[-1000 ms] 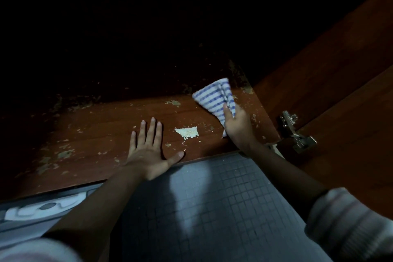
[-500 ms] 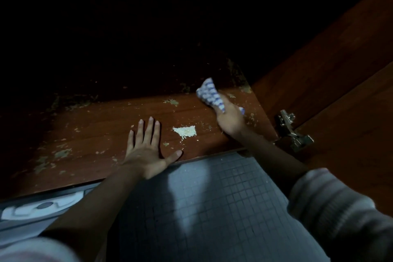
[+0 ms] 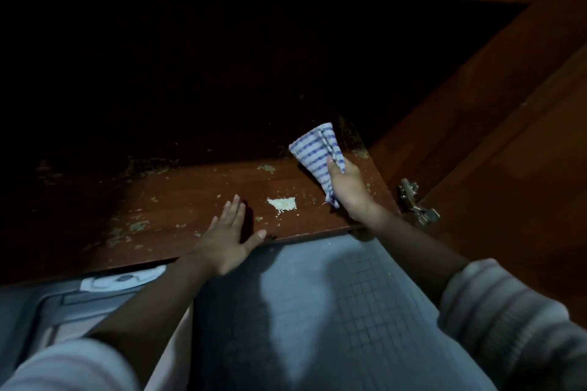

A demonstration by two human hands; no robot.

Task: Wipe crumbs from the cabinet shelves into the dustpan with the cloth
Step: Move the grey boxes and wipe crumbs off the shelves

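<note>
Because the cabinet's depth is lost in darkness, the back of the shelf [image 3: 178, 200] cannot be made out, and a grey shape [image 3: 104, 282] below its front edge is too dim to be identified. The cloth [image 3: 313, 154] is gripped in the right hand [image 3: 347, 189], pinched under the thumb and fanned out beyond fingers hidden beneath it. The crumbs [image 3: 282, 204] are heaped between the hands, untouched. The left hand [image 3: 228, 236] is laid on the shelf, fingers straight. Half a second earlier the cloth was bunched small; now it is spread wide.
</note>
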